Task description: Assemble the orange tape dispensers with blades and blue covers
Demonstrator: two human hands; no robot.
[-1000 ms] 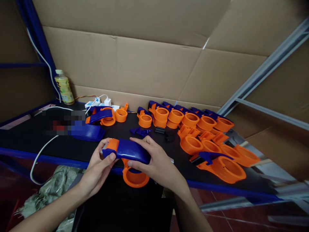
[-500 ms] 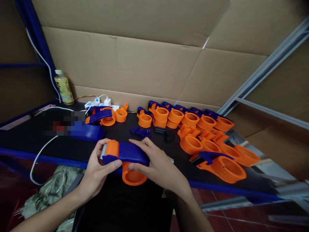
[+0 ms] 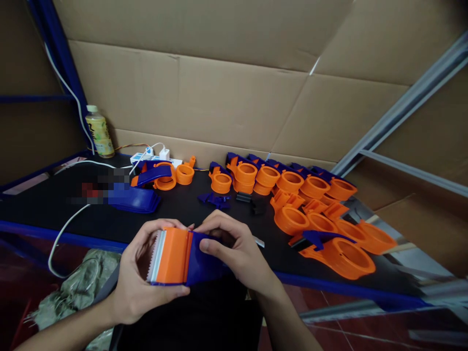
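Head view: held a blue-and-orange dispenser in both hands.
Gripped the end beside the toothed blade with the left hand, thumb below, fingers above; clasped the blue body with the right hand, thumb on top. Held at the front edge of the black worktop. Included a bottle near the back left corner, orange-ringed holders toward the back right.

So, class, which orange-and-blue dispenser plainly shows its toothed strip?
The dispenser held by the left hand and right hand: its serrated strip shows along one end, whereas none can be made out on the others.
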